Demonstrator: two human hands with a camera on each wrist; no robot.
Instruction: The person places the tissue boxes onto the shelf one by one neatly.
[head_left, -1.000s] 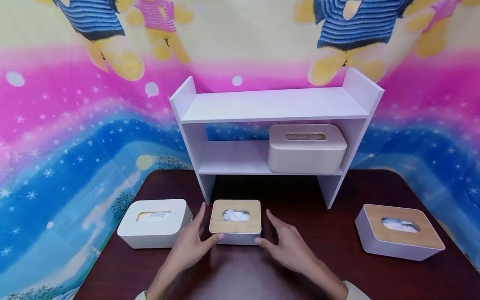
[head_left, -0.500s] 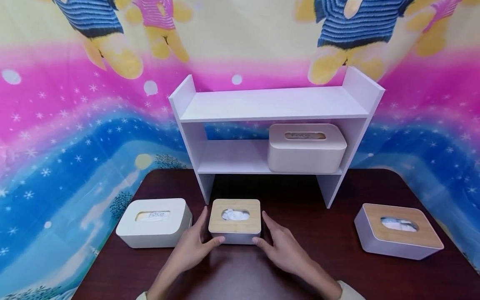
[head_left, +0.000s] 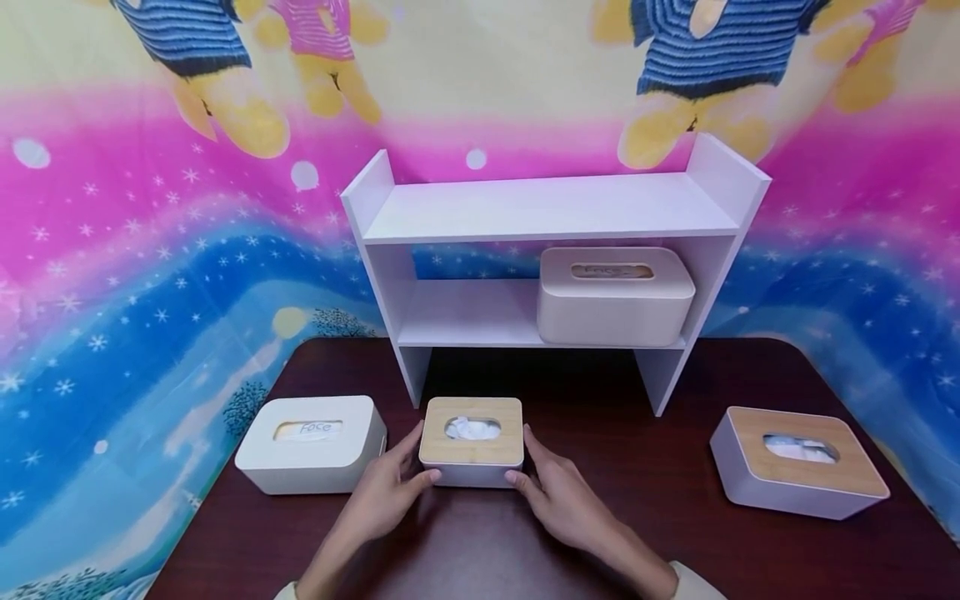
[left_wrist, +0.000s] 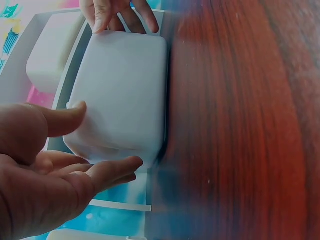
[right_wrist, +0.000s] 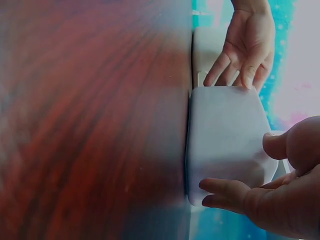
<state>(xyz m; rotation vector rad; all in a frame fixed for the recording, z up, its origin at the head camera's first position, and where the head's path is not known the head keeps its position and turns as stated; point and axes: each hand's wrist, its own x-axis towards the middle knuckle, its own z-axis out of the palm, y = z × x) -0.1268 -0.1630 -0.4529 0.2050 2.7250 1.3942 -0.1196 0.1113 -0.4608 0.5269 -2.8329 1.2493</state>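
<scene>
A small tissue box [head_left: 471,454] with a white body and a light wooden lid sits on the table in front of the shelf. White tissue shows in its oval slot. My left hand [head_left: 386,487] grips its left side, thumb at the front corner and fingers along the side. On the right side my right hand [head_left: 558,496] grips it the same way. Both wrist views show the pale box body [left_wrist: 120,85] between the two hands, with the thumb over its front face. The wooden lid is hidden in those views.
A cream tissue box [head_left: 311,446] marked "Face" stands just left of my left hand. Far right is a larger wood-lidded tissue box [head_left: 802,462]. Behind, a white two-tier shelf [head_left: 551,208] holds another cream box [head_left: 615,312] on its lower tier. A printed cloth [head_left: 150,333] hangs behind the table.
Both hands have closed in on the small tissue box, the fingers coming from beside it to its sides. The box and the other things stay in place.
</scene>
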